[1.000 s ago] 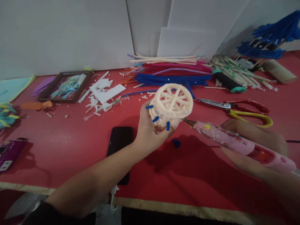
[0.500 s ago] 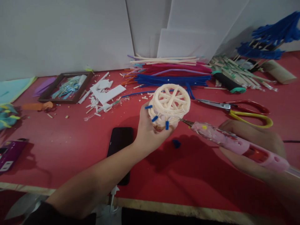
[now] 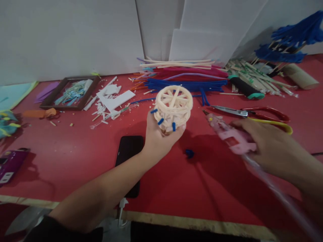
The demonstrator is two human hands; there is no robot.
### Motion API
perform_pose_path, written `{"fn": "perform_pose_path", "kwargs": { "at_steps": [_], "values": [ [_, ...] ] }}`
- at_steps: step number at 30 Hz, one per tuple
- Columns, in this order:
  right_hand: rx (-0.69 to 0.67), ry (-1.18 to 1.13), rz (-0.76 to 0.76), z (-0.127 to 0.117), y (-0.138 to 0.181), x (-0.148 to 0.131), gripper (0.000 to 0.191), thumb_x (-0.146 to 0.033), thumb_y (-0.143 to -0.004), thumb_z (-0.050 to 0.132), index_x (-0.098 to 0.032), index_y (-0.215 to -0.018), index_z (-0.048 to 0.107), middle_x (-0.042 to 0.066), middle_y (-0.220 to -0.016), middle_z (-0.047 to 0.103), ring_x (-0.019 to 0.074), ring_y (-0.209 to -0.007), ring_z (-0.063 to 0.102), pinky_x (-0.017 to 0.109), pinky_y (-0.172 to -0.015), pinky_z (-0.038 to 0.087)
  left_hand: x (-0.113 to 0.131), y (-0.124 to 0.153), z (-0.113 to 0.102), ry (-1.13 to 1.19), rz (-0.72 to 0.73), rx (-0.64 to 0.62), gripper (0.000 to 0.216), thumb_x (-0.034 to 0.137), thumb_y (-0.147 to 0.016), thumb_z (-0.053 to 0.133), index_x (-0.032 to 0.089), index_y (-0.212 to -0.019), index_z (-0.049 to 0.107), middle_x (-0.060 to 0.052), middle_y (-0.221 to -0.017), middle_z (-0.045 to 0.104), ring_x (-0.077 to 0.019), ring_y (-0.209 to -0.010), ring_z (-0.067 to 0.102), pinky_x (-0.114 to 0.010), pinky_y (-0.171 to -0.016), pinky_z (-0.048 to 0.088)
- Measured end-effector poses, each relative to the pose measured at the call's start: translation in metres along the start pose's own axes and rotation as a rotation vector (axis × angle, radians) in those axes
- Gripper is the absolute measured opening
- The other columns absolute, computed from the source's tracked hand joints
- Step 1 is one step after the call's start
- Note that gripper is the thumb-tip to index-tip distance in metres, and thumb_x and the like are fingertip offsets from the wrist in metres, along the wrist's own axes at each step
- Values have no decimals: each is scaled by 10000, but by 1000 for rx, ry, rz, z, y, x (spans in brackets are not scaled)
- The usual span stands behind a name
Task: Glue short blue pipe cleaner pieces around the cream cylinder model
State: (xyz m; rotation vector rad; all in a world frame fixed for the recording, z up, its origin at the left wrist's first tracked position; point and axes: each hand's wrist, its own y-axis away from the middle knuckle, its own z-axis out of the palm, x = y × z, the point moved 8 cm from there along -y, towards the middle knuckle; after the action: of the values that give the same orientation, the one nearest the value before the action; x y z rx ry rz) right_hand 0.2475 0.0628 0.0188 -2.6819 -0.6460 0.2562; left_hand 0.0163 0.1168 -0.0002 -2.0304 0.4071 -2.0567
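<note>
Cream, fuzzy-looking wheel-topped piece [image 3: 174, 109] just above centre of frame, spokes facing up, short blue stubs [image 3: 160, 121] poking from the near side. Held from below and the left by left hand [image 3: 159, 141], closed round the base; some fingers hidden behind. Raised over red worktop [image 3: 75, 161].

Right hand [image 3: 272, 148], right of centre, gripping pink glue gun [image 3: 222, 129]; grip partly hidden. Nozzle aimed up-left, clear of the cream piece, with an open gap between. Clear rod [image 3: 277, 191] trailing from the gun's rear towards lower right.

Scissors [image 3: 243, 113] just above right hand, blades pointing left, yellow handle partly covered. Dark blue scrap [image 3: 189, 154] below the cream piece, between the hands. Black phone [image 3: 130, 148] left of left wrist, partly under the forearm in view.

Upper centre: blue stems [image 3: 186, 85] in a bundle, beyond the cream piece. Upper left: white scraps [image 3: 119, 101] beside brown frame [image 3: 64, 108].
</note>
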Motion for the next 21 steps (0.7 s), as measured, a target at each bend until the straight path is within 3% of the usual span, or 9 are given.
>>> {"fn": "perform_pose_path", "kwargs": {
  "at_steps": [3, 7, 10, 12, 16, 21],
  "values": [
    [-134, 60, 11, 19, 1, 10, 300, -124, -735, 459, -165, -992, 607, 135, -905, 711, 297, -840, 693, 398, -705, 523, -1, -2, 1, 33, -2, -8, 560, 318, -740, 795, 252, -1132, 400, -140, -1269, 683, -268, -1121, 725, -475, -970, 613],
    [-90, 41, 18, 15, -5, 5, 256, -148, -829, 423, -177, -934, 655, 143, -966, 701, 277, -867, 673, 420, -770, 539, -3, -2, 3, 34, -2, -27, 567, 344, -763, 789, 256, -1163, 396, -130, -1286, 681, -259, -1146, 717, -468, -1002, 599],
    [106, -18, -13, -6, -12, -17, 230, -167, -902, 462, -191, -1004, 667, 124, -1001, 703, 251, -898, 664, 404, -793, 537, -4, -1, 2, 24, -6, -15, 595, 356, -747, 803, 253, -1172, 400, -129, -1267, 694, -273, -1168, 707, -473, -1004, 599],
    [167, -117, -137, -12, -14, -43, 169, -170, -931, 522, -198, -1013, 667, 77, -924, 709, 215, -852, 650, 360, -767, 528, -5, 0, 1, 11, -16, -5, 599, 363, -739, 812, 250, -1165, 406, -133, -1271, 694, -279, -1156, 712, -482, -994, 604],
    [86, -264, -356, 0, -13, -84, 144, -157, -966, 547, -185, -963, 688, 56, -901, 705, 209, -897, 596, 359, -850, 478, -4, 0, 1, -5, -7, 2, 587, 391, -743, 812, 255, -1138, 399, -130, -1249, 702, -274, -1104, 734, -472, -969, 615],
    [28, -299, -275, 14, -13, -84, 231, -192, -1017, 472, -219, -915, 678, 28, -866, 684, 187, -825, 549, 335, -753, 385, 1, 0, 4, -2, 18, -35, 558, 371, -756, 806, 265, -1120, 397, -110, -1211, 714, -280, -1140, 720, -499, -1029, 574]
  ]
}}
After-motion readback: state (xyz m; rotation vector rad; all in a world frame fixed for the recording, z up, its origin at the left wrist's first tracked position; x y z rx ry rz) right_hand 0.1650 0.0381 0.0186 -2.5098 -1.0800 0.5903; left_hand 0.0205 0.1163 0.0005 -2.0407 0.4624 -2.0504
